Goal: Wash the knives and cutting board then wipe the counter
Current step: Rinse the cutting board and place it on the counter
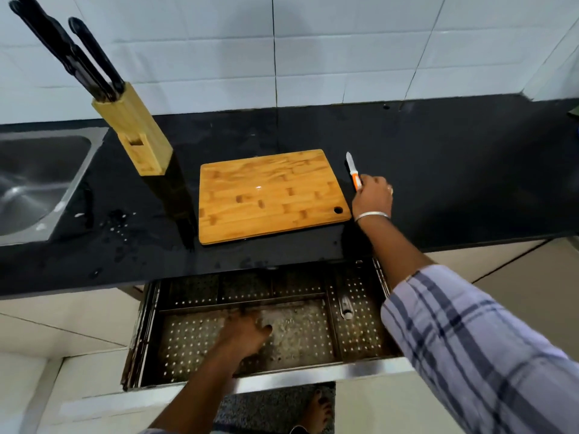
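Observation:
A wooden cutting board [269, 195] lies flat on the black counter [454, 170]. Just right of it a small knife [352, 170] with an orange-and-white handle and a white blade lies on the counter. My right hand [372, 197] holds its handle end, fingers curled over it. My left hand [247, 335] reaches down into the open drawer [194, 343], blurred, fingers spread on its perforated metal floor, holding nothing I can see. A wooden knife block [134, 136] with several black-handled knives [72, 51] stands left of the board.
A steel sink [34, 183] sits at the far left, with water drops on the counter beside it. A small metal item [346, 308] lies in the drawer's right compartment. White tiles back the counter. A bare foot [318, 411] stands on a mat below.

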Motion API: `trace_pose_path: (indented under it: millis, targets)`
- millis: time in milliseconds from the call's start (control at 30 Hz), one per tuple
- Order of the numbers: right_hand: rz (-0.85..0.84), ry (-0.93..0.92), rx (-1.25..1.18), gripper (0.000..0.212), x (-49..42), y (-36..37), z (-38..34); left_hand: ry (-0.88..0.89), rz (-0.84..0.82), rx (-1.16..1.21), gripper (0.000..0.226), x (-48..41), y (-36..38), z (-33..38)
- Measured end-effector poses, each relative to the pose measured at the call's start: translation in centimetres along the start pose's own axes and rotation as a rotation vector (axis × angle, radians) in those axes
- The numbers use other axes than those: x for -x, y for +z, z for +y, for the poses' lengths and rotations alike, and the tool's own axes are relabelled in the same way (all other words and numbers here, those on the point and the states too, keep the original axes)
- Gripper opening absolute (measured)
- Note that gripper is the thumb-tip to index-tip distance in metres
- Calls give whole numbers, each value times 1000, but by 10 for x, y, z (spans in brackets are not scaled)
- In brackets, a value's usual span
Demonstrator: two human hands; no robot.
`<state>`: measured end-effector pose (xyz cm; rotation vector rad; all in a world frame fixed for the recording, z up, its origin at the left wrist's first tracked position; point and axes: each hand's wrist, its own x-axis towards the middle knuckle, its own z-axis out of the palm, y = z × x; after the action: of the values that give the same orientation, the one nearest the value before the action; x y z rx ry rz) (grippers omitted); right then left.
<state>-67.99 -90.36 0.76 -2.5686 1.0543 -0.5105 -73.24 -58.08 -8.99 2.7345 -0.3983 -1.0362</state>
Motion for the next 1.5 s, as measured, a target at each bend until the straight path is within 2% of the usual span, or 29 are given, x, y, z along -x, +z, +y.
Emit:
trace_pose_path:
  millis: [167, 267, 333, 467, 567, 667, 733, 867, 967, 1067, 1167, 1233, 1300, 1333, 1400, 1500]
  targets:
    - [-157, 64, 69, 30, -25, 18, 16, -16, -36, -11, 53, -9, 2, -3]
    - [-93, 88, -12, 24, -13, 20, 17, -13, -34, 5, 50, -9, -3, -4]
    - [-30, 84, -195, 22, 5, 16, 12, -12, -27, 28, 49, -10, -6, -5]
    - [26, -143, -590, 30, 79, 1, -13, -2, -24, 82, 46, -5, -13, -14]
    - [-124, -331, -746, 28, 143, -10, -27, 0, -70, 145, 46, 3, -19, -24]
    - [-338, -562, -623, 26, 190, -4, -19, -100, -84, 128, 59, 3, -19, -45]
    - [-469, -616, -485, 25, 209, 5, -7, -151, -93, 5, 58, 14, -25, -56]
    - [-826, -657, 105, 32, 222, 26, 3, -185, -119, -259, 49, 42, -35, -67]
    - [-938, -635, 259, 29, 222, 41, -5, -174, 14, -284, 49, 57, -37, -66]
    - [-963, -578, 263, 31, 225, 46, -12, -14, 224, -213, 70, 71, -37, -60]
    - [-964, -414, 105, 46, 230, 26, -7, 229, 189, -143, 102, 85, -32, -53]
    - [-1025, -299, -81, 83, 234, 0, 0, 386, 116, -162, 121, 87, -23, -49]
    - [-1121, -324, -18, 111, 237, -24, 6, 469, 152, -275, 133, 85, -15, -43]
    - [-1107, -383, 109, 118, 240, -32, 11, 487, 212, -342, 135, 84, -12, -40]
    - [-909, -514, 330, 122, 245, -33, 20, 510, 316, -457, 136, 80, -12, -32]
    - [-587, -577, 320, 126, 248, -22, 24, 501, 413, -494, 139, 71, -14, -28]
